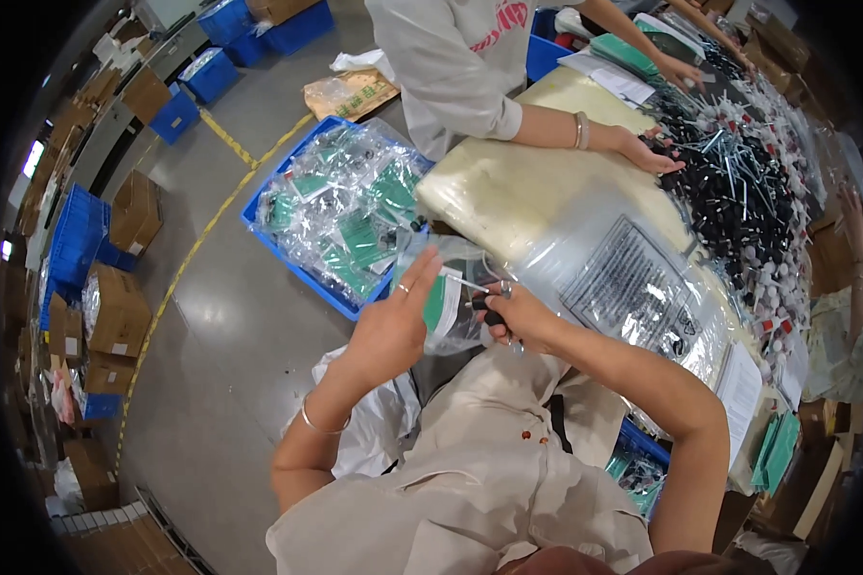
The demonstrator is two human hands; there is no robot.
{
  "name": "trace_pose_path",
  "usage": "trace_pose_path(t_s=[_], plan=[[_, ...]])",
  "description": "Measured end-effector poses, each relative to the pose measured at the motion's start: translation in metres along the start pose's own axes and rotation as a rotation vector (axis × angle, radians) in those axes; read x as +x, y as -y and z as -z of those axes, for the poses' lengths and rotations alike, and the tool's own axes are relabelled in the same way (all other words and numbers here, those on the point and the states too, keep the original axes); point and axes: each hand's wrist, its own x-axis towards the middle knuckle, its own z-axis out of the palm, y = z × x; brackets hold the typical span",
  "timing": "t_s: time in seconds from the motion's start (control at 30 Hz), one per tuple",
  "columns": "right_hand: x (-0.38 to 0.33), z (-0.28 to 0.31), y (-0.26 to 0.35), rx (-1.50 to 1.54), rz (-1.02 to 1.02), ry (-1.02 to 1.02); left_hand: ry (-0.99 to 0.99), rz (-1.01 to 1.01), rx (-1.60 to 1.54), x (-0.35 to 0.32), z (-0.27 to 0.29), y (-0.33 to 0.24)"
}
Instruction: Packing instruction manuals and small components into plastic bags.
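Observation:
My left hand [390, 331] grips the left side of a clear plastic bag [467, 337], its first fingers pointing up along the edge. Inside the bag a green and white card [439, 302] shows through. At the bag's right side, my right hand [527, 321] is closed around a few small black pieces [492, 316] and a thin metal rod [465, 281], which points left across the bag. The exact kind of these pieces is too small to tell. My left thumb is hidden.
A blue crate [302, 273] of filled clear bags stands beyond my left hand. On the padded table [494, 187] lie a large printed plastic bag [633, 283] and a heap of black and white parts [738, 182]. Across it, a co-worker's hand [647, 153] touches the heap.

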Motion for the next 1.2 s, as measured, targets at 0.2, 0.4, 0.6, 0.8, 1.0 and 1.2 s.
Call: trace_pose_path(t_s=[0.2,0.4,0.6,0.8,1.0,1.2], plan=[[0.029,-0.039,-0.023,-0.046,0.031,0.21,0.052,-0.139,-0.087,-0.01,-0.022,-0.019],[0.135,-0.065,-0.059,-0.963,0.693,0.267,0.122,-0.303,-0.11,-0.005,-0.017,-0.038],[-0.009,-0.007,0.01,-1.12,0.729,0.436,0.01,-0.036,-0.197,-0.018,-0.027,0.022],[-0.161,0.235,0.023,-1.325,0.886,-0.962,0.115,0.165,-0.387,0.0,-0.042,0.012],[-0.261,0.367,-0.012,-1.363,0.01,-1.632,0.177,0.118,-0.364,0.016,-0.054,0.014],[-0.258,0.383,-0.018,-1.083,0.001,-1.648,0.228,0.109,-0.364,0.031,-0.057,-0.002]])
